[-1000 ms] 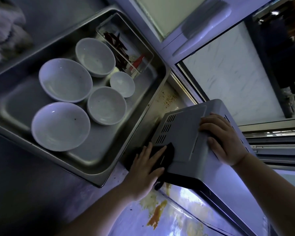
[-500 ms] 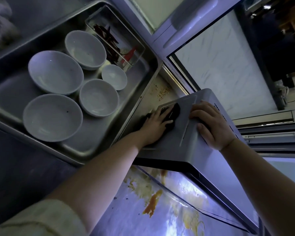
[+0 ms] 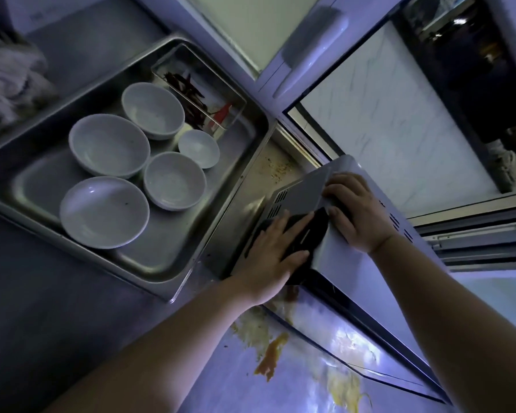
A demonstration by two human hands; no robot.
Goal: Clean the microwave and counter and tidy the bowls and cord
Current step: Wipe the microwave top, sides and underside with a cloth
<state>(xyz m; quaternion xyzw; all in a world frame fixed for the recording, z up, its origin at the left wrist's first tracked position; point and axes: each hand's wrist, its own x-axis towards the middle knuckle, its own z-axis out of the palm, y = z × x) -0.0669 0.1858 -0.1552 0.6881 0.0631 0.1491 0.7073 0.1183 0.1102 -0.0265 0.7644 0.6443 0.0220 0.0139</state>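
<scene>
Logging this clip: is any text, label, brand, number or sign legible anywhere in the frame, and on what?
No legible text anywhere.
A faint mark on the pale surface at top left: too blurred to read.
The microwave casing, the metal tray and the bowls: no print visible.

We view a dim, blue-tinted kitchen corner. A pale panel with faint grey veining fills the upper right; left of it stands a light frame bearing a long handle beside a frosted pane. Metal tracks run below the panel. A dark opening beyond shows small glints of light.
</scene>
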